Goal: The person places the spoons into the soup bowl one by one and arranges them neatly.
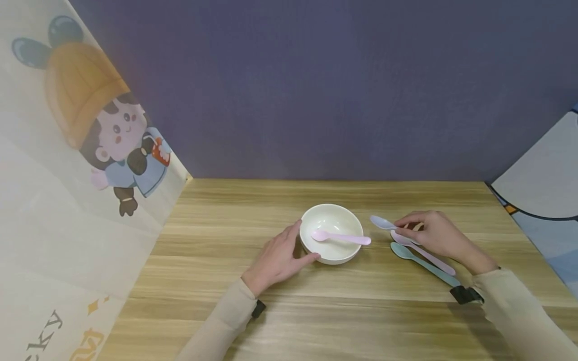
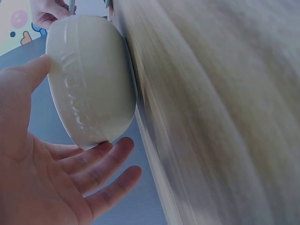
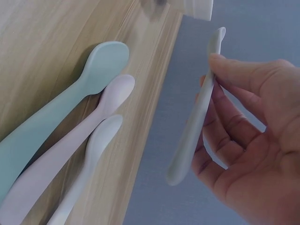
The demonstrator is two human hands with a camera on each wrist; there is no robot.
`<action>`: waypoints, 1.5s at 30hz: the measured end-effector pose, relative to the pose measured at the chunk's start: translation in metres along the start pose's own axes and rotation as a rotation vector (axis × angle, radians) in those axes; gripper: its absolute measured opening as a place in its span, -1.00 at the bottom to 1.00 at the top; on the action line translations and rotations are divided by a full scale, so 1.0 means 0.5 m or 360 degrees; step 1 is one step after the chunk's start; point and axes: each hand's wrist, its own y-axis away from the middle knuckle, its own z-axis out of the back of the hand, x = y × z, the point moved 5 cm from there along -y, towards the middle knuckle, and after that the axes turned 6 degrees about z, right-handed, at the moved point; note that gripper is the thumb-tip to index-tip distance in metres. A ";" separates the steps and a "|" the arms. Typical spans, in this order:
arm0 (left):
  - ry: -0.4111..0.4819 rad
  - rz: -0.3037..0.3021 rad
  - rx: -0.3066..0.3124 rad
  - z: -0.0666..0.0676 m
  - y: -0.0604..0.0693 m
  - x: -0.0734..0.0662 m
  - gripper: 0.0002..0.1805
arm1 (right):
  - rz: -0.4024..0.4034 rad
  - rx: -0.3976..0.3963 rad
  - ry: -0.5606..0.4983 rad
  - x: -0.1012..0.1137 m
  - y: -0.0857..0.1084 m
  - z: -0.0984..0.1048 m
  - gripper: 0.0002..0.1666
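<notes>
A white bowl (image 1: pixel 331 257) stands on the wooden table with a pink spoon (image 1: pixel 345 238) lying in it, its handle over the right rim. My left hand (image 1: pixel 277 256) rests against the bowl's near left side, the thumb at the rim and the fingers extended along the wall; in the left wrist view some fingertips stand apart from it. To the right, my right hand (image 1: pixel 435 234) pinches a pale lavender spoon (image 3: pixel 199 119) near its bowl end, above the table. Under and beside that hand lie a pink spoon (image 3: pixel 70 145), a green spoon (image 3: pixel 61 110) and a whitish spoon (image 3: pixel 91 159).
The wooden table (image 1: pixel 217 235) ends at a dark blue panel (image 1: pixel 325 90) at the back. A white wall with a cartoon figure (image 1: pixel 119 125) borders the left, and another printed panel (image 1: pixel 542 170) the right. Dark bands circle both wrists.
</notes>
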 end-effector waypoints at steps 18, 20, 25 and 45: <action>0.0002 -0.0015 -0.0015 0.002 0.000 0.000 0.15 | -0.0016 0.0071 -0.0036 0.042 -0.027 -0.003 -0.80; 0.0006 -0.0009 -0.0015 0.003 0.000 0.000 0.14 | -0.0008 0.0068 -0.0046 0.048 -0.032 -0.003 -0.80; -0.0004 -0.0014 -0.0018 0.005 -0.001 0.001 0.14 | 0.0043 0.0049 -0.0068 0.060 -0.043 -0.006 -0.77; -0.0024 -0.0020 0.0007 0.003 -0.002 0.001 0.14 | 0.0055 0.0058 -0.0073 0.091 -0.069 -0.034 -0.84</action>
